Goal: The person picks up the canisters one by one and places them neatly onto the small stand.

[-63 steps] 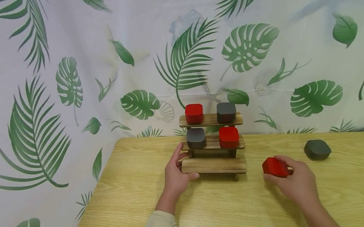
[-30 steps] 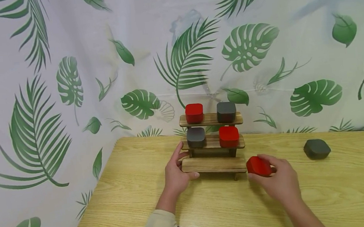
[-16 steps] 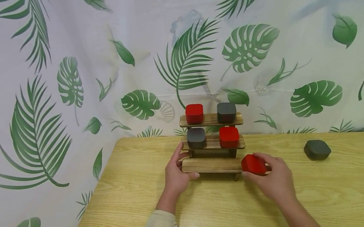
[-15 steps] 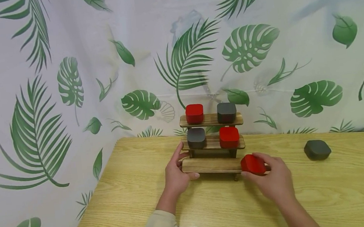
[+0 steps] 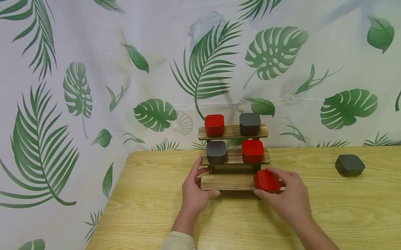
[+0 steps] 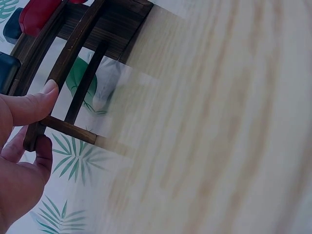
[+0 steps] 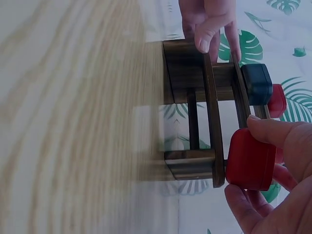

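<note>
A three-tier wooden stand [image 5: 227, 182] stands on the table near the patterned backdrop. My left hand [image 5: 194, 194] grips the left end of its lowest shelf; in the left wrist view the thumb [image 6: 36, 105] lies on one face of the board and fingers on the other. My right hand [image 5: 288, 195] pinches a small red box with rounded corners [image 5: 266, 180] at the right end of that shelf. In the right wrist view this red box [image 7: 251, 160] overlaps the shelf's end. The middle shelf bears a grey box [image 5: 216, 152] at left and a red box [image 5: 252, 151] at right.
On the top shelf sit a red box [image 5: 214, 125] at left and a grey box [image 5: 250, 124] at right. Another dark grey box [image 5: 350, 165] lies on the table [image 5: 375, 204] to the right. A leaf-print cloth [image 5: 276, 5] hangs behind and at left.
My right hand has carried the red box leftward from the table's right side to over the right end of the lowest shelf. The left hand has stayed on the stand.
</note>
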`<state>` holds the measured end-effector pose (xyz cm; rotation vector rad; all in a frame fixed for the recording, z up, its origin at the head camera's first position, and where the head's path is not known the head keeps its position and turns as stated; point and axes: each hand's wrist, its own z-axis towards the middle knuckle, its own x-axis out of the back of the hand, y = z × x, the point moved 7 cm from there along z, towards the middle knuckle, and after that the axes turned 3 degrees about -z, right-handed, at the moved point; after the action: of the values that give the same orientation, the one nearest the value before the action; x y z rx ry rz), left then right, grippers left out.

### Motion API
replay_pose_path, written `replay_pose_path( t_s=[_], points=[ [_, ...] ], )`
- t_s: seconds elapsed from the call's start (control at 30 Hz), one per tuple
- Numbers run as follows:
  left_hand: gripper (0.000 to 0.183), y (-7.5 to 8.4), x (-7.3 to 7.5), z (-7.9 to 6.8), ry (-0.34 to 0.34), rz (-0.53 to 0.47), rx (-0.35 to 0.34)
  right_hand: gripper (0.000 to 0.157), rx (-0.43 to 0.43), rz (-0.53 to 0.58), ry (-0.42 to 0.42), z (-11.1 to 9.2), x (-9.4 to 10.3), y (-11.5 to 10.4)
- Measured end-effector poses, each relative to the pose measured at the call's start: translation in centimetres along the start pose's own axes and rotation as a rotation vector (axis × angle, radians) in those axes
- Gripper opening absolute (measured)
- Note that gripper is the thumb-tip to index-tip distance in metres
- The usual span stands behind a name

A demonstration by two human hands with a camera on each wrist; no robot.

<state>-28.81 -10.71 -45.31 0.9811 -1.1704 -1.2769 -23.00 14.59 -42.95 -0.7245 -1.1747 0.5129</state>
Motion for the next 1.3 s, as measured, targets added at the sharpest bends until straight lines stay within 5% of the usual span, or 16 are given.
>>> replay_pose_path(
  t_s=[0.2,0.53,1.3],
  points=[
    [0.106,1.8,0.0,-0.5,0.001,0.014,0.011,0.065,0.004,0.018,0.002,-0.1,-0.4,-0.5],
    [0.113,-1.9,0.2,0.7,0.015,0.030,-0.001,0.065,0.014,0.029,0.014,-0.1,-1.2,-1.1],
    [0.112,-1.9,0.3,0.7,0.012,0.045,-0.012,0.063,0.074,0.020,0.009,-0.1,-4.0,-3.1]
  ],
)
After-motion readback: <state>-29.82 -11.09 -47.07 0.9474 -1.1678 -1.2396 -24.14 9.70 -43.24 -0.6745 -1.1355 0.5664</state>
